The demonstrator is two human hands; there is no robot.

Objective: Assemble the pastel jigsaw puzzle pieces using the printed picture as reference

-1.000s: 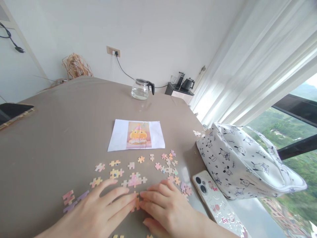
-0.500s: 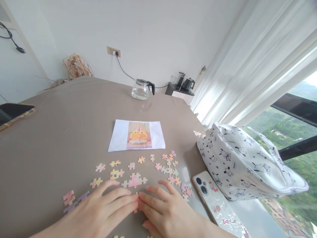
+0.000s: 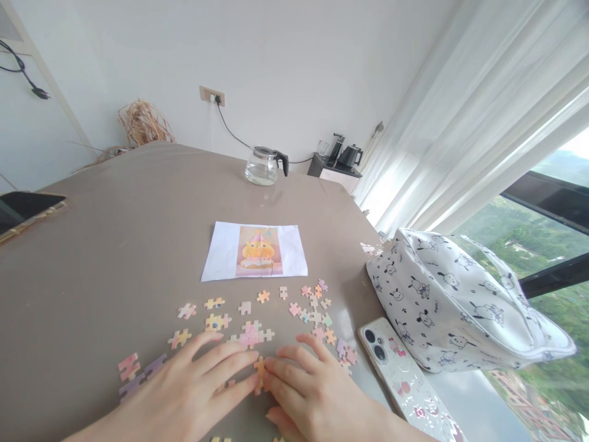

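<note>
Small joined orange jigsaw pieces (image 3: 259, 367) lie flat on the table between my two hands. My left hand (image 3: 197, 383) rests palm down with its fingers spread, the fingertips at the left edge of these pieces. Another piece shows partly between its fingers. From the other side, my right hand (image 3: 310, 387) touches the pieces with its fingertips, its fingers stretched and apart. Just beyond lies a joined pink-and-white cluster (image 3: 252, 333), partly behind my left fingers. Purple pieces (image 3: 154, 366) and a pink piece (image 3: 129, 366) sit left of my left wrist.
Several loose pieces (image 3: 315, 317) are scattered past my right hand. A folded paper (image 3: 225, 252) bears a printed cake-like picture. A phone (image 3: 405, 380) and a white patterned bag (image 3: 442, 301) stand on the right. Farther back is a glass pot (image 3: 261, 169).
My hands have parted slightly. The orange pieces between my fingertips, mostly covered before, now show more fully.
</note>
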